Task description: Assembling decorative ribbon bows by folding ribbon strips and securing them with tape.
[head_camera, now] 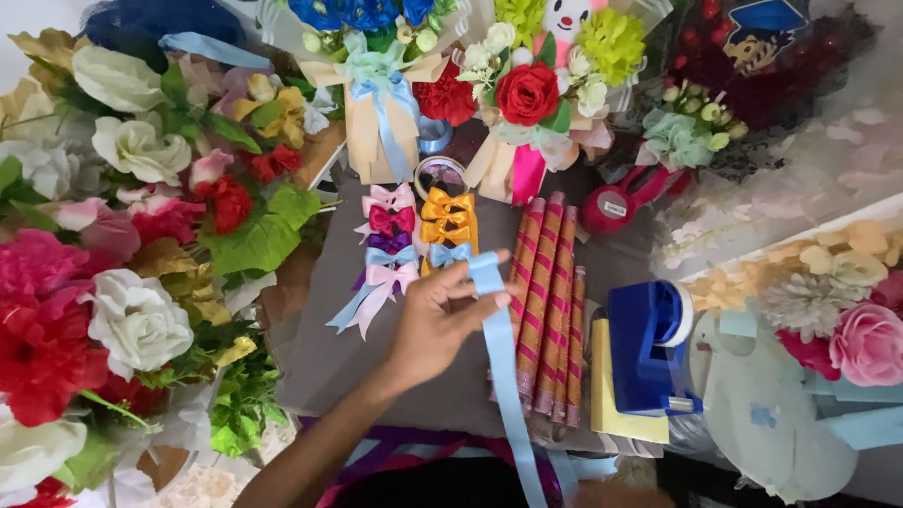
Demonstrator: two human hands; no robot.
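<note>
Left hand [435, 325] fingers [470, 299] pinched on light-blue ribbon [506, 395], long axis trailing toward near tabletop [320, 348] edge, finished bows [404, 240] just beyond; right hand unseen.

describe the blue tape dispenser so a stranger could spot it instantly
Start at the grey mat in the middle, then go right past the striped red-and-gold rolls. The tape dispenser stands beside them against a yellow pad. It is the only solid, boxy dark-blue plastic thing there.

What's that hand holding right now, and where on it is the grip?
The left hand pinches a light blue ribbon near its top end, between thumb and fingertips; the rest hangs down toward the person. The right hand is out of view.
</note>
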